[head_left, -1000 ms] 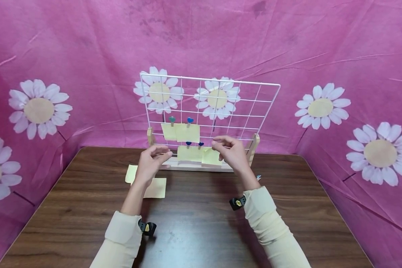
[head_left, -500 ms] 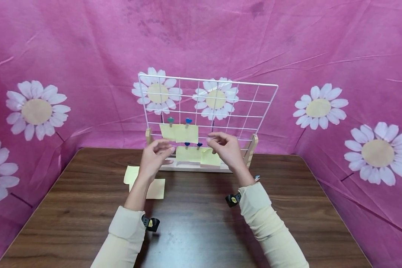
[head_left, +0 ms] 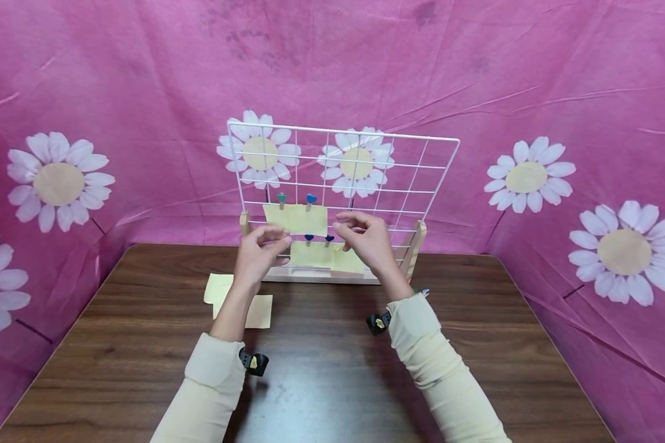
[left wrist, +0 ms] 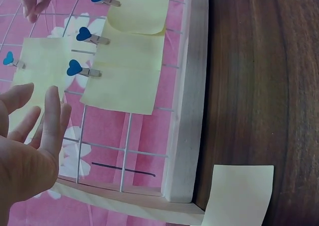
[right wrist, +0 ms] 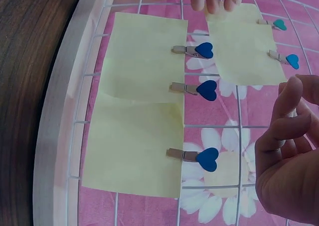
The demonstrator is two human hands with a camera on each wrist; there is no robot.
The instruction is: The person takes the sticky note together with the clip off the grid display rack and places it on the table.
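A white wire grid (head_left: 388, 163) on a wooden stand holds yellow sticky notes in two rows. The upper notes (head_left: 308, 219) hang from a teal heart clothespin (head_left: 281, 198) and a blue one (head_left: 311, 199). The lower notes (right wrist: 134, 136) hang from three blue heart clothespins (right wrist: 206, 159). My left hand (head_left: 257, 255), fingers loosely extended, is at the lower left of the upper notes; whether it touches them is unclear. My right hand (head_left: 368, 243), fingers loosely bent and holding nothing, is right of the upper notes and in front of the lower ones.
Loose sticky notes (head_left: 259, 311) lie on the dark wooden table (head_left: 321, 369) beneath my left forearm. A small item (head_left: 424, 292), too small to tell, lies beyond my right cuff. Pink floral cloth (head_left: 161, 74) hangs behind the grid.
Both hands have moved slightly up and toward each other, the left one rightward and the right one leftward. The hanging notes and clothespins stay in place on the grid.
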